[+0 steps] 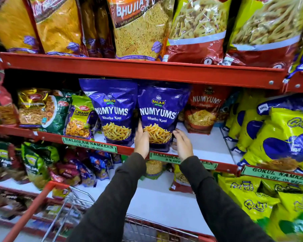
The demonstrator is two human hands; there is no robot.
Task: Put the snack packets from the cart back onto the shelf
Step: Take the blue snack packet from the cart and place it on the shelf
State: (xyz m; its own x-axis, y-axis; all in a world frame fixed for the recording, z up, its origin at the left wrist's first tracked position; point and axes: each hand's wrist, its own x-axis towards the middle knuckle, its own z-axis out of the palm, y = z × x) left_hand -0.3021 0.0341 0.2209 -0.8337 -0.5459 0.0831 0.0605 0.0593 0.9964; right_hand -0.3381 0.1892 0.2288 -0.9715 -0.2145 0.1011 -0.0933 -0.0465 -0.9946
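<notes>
The purple Numyums packet point(158, 117) stands upright on the white board of the middle shelf point(208, 147), close to the front edge, touching a second purple packet point(115, 112) of the same kind on its left. Your left hand point(141, 139) lies flat against its lower left side, fingers straight and open, and your right hand point(182, 144) is at its lower right corner with the fingers loosely curved; I cannot tell if this one really touches the bag. So neither hand closes around it, they only steady it between them. I judge the packet is light and puffy, with smooth shiny film that can slip, and the sticks inside can break, so you should press gently and hold it low at the two sides, or at the top seal, not in the soft middle. To the right, a red Numyums packet point(204, 109) stands further back, with bare shelf in front of it. Below you, the cart point(77, 203) with the red handle is near the shelf; what is left inside it I cannot see clearly.
</notes>
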